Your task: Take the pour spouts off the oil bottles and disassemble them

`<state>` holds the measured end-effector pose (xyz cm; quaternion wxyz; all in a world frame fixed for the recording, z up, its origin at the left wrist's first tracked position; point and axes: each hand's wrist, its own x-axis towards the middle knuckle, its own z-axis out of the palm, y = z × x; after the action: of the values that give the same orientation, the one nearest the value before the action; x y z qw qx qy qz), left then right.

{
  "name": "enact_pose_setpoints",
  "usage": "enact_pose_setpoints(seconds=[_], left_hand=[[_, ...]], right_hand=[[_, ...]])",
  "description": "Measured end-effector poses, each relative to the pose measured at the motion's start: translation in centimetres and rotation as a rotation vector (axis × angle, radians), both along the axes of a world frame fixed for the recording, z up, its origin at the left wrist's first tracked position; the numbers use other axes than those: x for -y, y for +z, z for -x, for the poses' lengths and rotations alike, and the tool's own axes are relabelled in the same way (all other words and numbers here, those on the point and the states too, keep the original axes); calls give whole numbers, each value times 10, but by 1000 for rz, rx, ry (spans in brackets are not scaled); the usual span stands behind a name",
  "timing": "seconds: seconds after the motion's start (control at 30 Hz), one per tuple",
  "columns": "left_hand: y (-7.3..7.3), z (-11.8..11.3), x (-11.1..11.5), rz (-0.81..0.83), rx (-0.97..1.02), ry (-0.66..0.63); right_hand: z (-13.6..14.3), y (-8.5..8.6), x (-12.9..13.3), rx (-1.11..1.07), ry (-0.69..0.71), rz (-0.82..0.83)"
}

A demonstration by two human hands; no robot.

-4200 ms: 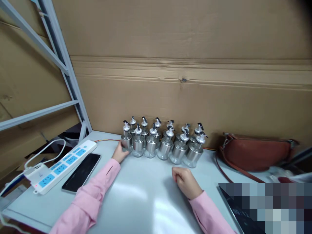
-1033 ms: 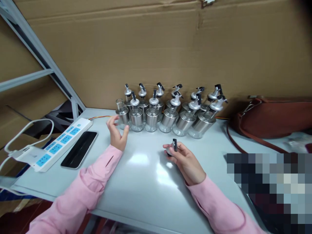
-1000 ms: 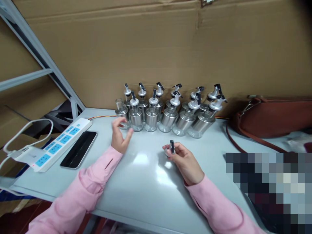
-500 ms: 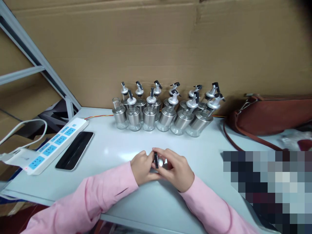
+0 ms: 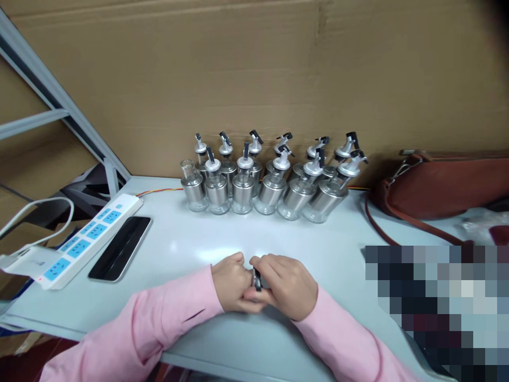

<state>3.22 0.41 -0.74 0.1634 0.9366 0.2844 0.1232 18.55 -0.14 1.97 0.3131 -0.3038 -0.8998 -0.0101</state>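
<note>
A pour spout [image 5: 257,280] with a black flap and a silvery body is held between my two hands, low over the front of the table; fingers cover most of it. My left hand [image 5: 234,284] is closed around its left side. From the right, the thumb and fingers of my right hand [image 5: 289,284] pinch around the flap. Beyond the hands stand two rows of glass bottles with steel bands, such as the front bottle [image 5: 243,191], most topped with a similar spout. The leftmost front bottle [image 5: 193,188] has an open neck and no spout.
On the left of the table [image 5: 167,233] lie a white power strip [image 5: 93,239] with a plugged-in charger and a black phone [image 5: 121,248]. A brown bag [image 5: 445,188] with its strap rests at the right. Cardboard [image 5: 254,69] walls off the back; a blurred-out patch [image 5: 445,307] covers the lower right.
My right fingers have closed further over the spout, and its flap has turned slightly. Both hands have shifted a little toward me. The bottles stay in place.
</note>
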Motion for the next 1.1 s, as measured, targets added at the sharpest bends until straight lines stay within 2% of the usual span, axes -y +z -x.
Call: enact_pose_setpoints(seconds=[0.13,0.27,0.4,0.5,0.57,0.67,0.73,0.8,0.87,0.93,1.03,1.1], left_hand=[[3,-3,6,119,99,-94],[5,-3,9,209,190,-126],[4,-4,14,230,225,-140],[0,-5,15,108,29,-130],[-2,-4,12,25,-62,-126],[-2,1,3,28,28,-93],[-2,5,-2,27,96,-48],[-3,8,-7,23,108,-8],[-4,10,-9,31,91,20],[-5,10,-9,56,99,19],[-3,9,-7,116,223,-35],[0,8,-5,140,329,-73]], right_hand=[[-1,0,1,29,10,-26],[-2,0,4,-8,17,43],[0,1,7,-84,49,216],[-2,4,6,-270,18,446],[-7,7,1,-406,-74,611],[-18,6,-10,-535,-238,810],[-25,2,-17,-508,-394,764],[-29,-2,-23,-403,-576,602],[-30,-3,-24,-318,-648,483],[-28,-1,-21,-313,-511,498],[-19,6,-12,-350,-82,689],[-14,9,-7,-373,95,804]])
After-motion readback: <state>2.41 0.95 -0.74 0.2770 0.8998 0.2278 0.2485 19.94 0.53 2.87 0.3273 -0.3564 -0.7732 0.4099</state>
